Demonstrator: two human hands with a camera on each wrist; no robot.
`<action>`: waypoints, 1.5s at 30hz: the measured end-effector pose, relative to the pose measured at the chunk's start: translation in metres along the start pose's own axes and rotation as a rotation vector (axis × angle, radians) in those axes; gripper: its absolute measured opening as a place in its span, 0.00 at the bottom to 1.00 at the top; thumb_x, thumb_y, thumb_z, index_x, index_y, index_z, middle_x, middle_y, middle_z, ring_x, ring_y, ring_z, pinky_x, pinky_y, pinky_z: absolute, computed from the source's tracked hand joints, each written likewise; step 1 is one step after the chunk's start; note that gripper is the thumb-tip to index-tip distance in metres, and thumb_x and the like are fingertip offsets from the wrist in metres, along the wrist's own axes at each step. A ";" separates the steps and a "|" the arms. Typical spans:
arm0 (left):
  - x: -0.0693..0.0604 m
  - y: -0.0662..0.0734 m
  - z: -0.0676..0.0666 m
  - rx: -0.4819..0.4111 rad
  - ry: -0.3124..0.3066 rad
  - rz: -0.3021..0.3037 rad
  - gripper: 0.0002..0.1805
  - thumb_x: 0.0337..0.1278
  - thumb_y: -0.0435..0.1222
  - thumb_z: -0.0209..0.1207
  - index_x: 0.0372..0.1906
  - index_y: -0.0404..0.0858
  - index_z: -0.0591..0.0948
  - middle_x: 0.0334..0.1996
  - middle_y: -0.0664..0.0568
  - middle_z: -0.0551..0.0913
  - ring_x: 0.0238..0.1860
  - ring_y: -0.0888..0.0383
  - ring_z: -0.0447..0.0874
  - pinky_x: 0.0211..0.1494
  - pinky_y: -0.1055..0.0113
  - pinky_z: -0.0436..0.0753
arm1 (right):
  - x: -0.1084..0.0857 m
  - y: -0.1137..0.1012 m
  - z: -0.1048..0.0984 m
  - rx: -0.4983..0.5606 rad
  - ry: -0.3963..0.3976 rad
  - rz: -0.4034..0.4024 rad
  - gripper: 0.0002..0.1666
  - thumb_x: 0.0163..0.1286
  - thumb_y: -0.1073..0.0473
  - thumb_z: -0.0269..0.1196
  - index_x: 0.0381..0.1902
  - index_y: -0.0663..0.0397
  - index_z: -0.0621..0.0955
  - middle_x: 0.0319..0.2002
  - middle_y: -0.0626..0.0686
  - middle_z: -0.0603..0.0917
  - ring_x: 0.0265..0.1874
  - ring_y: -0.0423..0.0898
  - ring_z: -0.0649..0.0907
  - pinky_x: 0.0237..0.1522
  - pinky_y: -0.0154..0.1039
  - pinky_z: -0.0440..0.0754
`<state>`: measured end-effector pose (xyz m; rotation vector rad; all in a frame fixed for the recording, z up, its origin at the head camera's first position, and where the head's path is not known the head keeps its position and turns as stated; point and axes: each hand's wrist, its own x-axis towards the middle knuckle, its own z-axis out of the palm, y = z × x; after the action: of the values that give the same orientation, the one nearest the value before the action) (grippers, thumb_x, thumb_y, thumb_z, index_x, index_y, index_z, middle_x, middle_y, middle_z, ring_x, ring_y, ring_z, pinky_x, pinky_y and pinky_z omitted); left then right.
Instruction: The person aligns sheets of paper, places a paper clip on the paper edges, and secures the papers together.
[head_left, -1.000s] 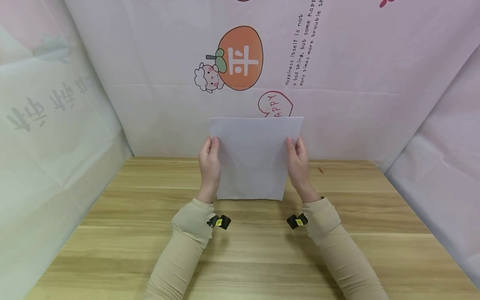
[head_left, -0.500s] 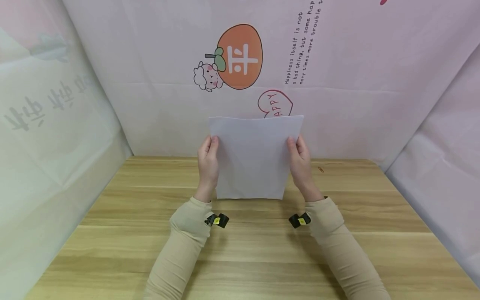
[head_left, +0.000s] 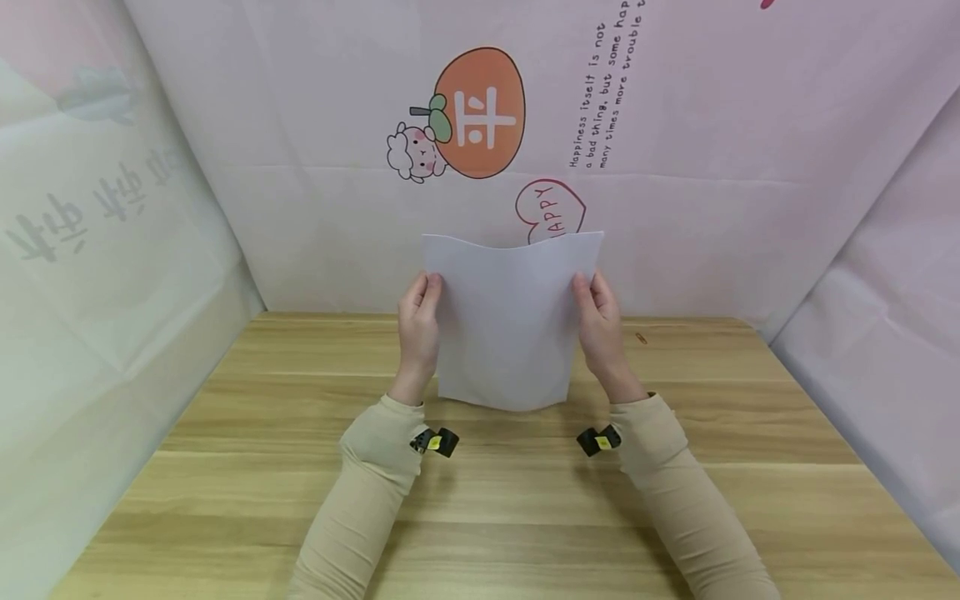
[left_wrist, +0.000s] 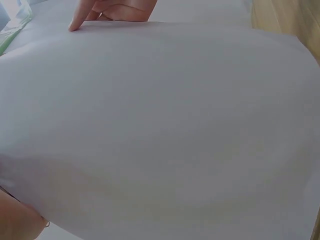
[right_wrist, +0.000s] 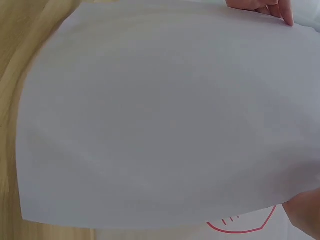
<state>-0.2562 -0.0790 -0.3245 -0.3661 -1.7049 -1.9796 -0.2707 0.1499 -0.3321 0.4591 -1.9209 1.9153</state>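
Head view puts a white sheet (head_left: 506,325) between my hands, above the far half of the worktop (head_left: 495,517). It is thin, smooth, matt paper with four corners, and it bows: the top edge dips in the middle, the bottom edge sags in a shallow curve, and soft grey shading runs down its face. One broad face turns toward me. The top edge points upward, the bottom edge down at the wood; tilt foreshortens the paper, so I cannot tell which way its long axis runs, nor whether the bottom edge touches the worktop.

My left grip (head_left: 418,329) is clamped on one side edge and my right grip (head_left: 602,329) on the opposite one, both above mid-height, thumbs lying on the near face. Both wrist views are mostly filled by the paper's rounded curve.

Past my right side, a small orange paper clip (head_left: 641,339) lies near the far edge of the streaky, wood-grained worktop. Behind rises a creased pale backdrop (head_left: 300,233) printed with a round orange fruit (head_left: 506,83) and a red heart outline (head_left: 551,208), partly covered by the paper. Beige sleeves (head_left: 356,508) wrinkle along my forearms.
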 end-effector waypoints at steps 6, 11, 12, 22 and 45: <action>-0.002 -0.004 -0.001 0.009 0.040 0.028 0.20 0.71 0.40 0.46 0.21 0.36 0.62 0.21 0.54 0.55 0.25 0.62 0.55 0.33 0.70 0.56 | -0.001 0.001 -0.001 0.012 0.004 0.010 0.26 0.75 0.47 0.46 0.63 0.57 0.69 0.51 0.48 0.76 0.51 0.42 0.75 0.54 0.40 0.70; -0.002 -0.005 -0.002 0.032 0.058 0.032 0.21 0.71 0.39 0.46 0.20 0.40 0.58 0.20 0.54 0.52 0.23 0.62 0.51 0.31 0.70 0.53 | -0.002 0.003 -0.002 0.029 0.008 0.004 0.25 0.75 0.47 0.48 0.62 0.54 0.69 0.50 0.47 0.76 0.49 0.43 0.76 0.51 0.37 0.73; -0.002 -0.004 -0.002 0.036 0.057 0.039 0.21 0.71 0.40 0.46 0.20 0.40 0.58 0.20 0.54 0.52 0.23 0.61 0.51 0.31 0.70 0.53 | -0.001 0.003 -0.002 0.030 0.012 -0.003 0.25 0.75 0.47 0.48 0.62 0.55 0.68 0.50 0.47 0.76 0.49 0.43 0.76 0.50 0.37 0.73; 0.003 0.005 0.001 0.068 0.090 0.115 0.20 0.70 0.39 0.46 0.19 0.41 0.59 0.19 0.54 0.53 0.22 0.61 0.53 0.29 0.70 0.54 | 0.003 -0.008 -0.001 0.041 0.040 -0.054 0.22 0.75 0.49 0.48 0.60 0.55 0.70 0.48 0.47 0.76 0.47 0.42 0.76 0.47 0.35 0.73; 0.003 0.041 0.008 0.048 0.080 0.075 0.19 0.71 0.32 0.43 0.20 0.41 0.58 0.20 0.54 0.53 0.24 0.61 0.52 0.32 0.70 0.54 | 0.009 -0.023 0.003 0.029 0.059 -0.128 0.17 0.76 0.50 0.47 0.53 0.53 0.72 0.45 0.48 0.78 0.42 0.43 0.77 0.45 0.34 0.75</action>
<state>-0.2378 -0.0755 -0.2868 -0.3252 -1.6610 -1.8715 -0.2670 0.1472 -0.3072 0.5159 -1.7841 1.8564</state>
